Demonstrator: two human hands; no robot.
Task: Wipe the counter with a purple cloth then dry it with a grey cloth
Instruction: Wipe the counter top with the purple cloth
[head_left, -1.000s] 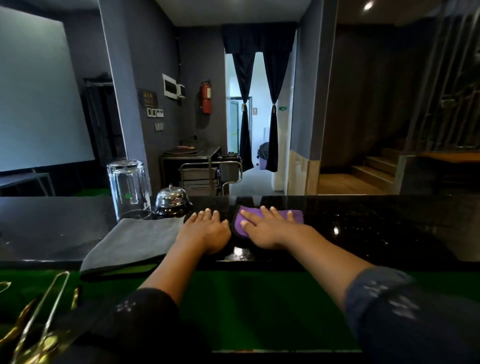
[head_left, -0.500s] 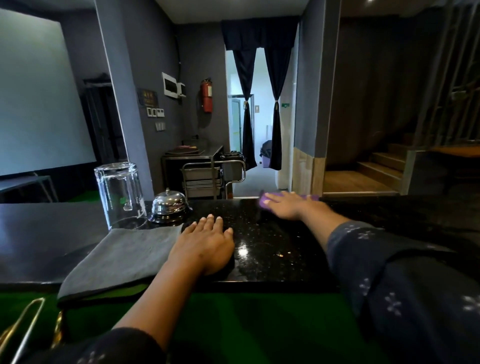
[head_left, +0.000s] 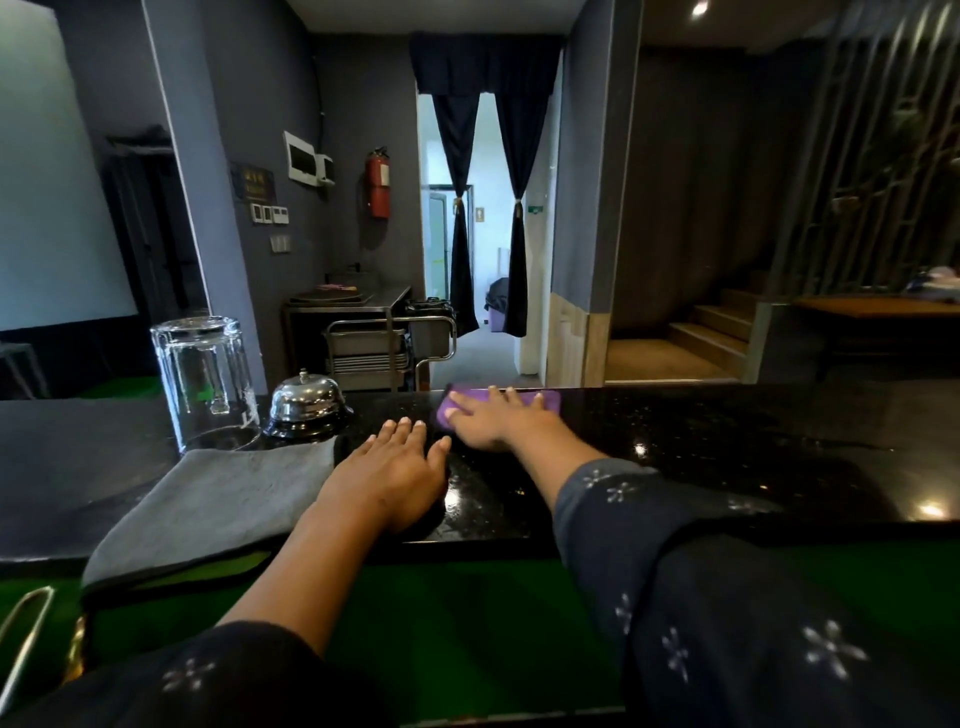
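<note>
**Purple cloth under right hand at far edge of tabletop**

Purple cloth (head_left: 498, 408) lies flat at the far edge of the black speckled tabletop (head_left: 727, 457), about midway along it. Right hand (head_left: 493, 421) rests on top of the cloth, palm down, fingers straight and spread; grip is open, flat pressing, nothing curled round the fabric. Cloth shows past the fingertips on the far side and to both sides of the hand. Right forearm reaches across the tabletop from the near edge, in a dark sleeve (head_left: 727, 597) with small pale flower marks.

Left hand (head_left: 389, 478) lies flat on the tabletop near its near edge, palm down, fingers straight and close together; grip open, holding nothing. It sits apart from the purple cloth, nearer the person.

Grey cloth (head_left: 208, 509) lies just left of the left hand, its right side touching or nearly touching the hand, cannot tell which. Its near part hangs over the tabletop's near edge.

Beyond the grey cloth, toward the far edge: a clear glass (head_left: 205, 384) standing upside down, and a silver service bell (head_left: 307, 402) on a dark base just right of it. Both are left of the purple cloth.

Below the near edge runs a green surface (head_left: 467, 623).
</note>
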